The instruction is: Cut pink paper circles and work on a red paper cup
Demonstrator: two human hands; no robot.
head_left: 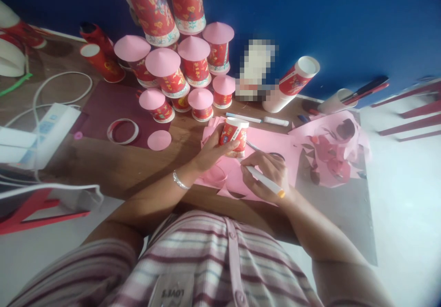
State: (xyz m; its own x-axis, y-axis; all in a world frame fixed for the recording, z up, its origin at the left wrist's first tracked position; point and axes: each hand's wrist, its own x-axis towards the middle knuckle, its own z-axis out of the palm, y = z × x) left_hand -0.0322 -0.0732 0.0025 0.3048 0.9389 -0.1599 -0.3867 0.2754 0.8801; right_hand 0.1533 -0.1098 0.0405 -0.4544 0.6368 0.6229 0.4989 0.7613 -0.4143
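My left hand (210, 150) is closed round a red patterned paper cup (234, 134), which stands upside down on a sheet of pink paper (272, 144). My right hand (267, 171) pinches a white marker pen (267, 183) with an orange end, its tip down on the pink paper right beside the cup's rim. A silver bracelet sits on my left wrist.
Several red cups with pink cone lids (193, 75) stand in a cluster at the back. A pink paper disc (159, 140) and a cut ring (122, 131) lie on a maroon sheet. Pink scraps (330, 148) pile at the right. A white power strip (48, 132) and cables lie left. Pens (257, 119) lie behind the cup.
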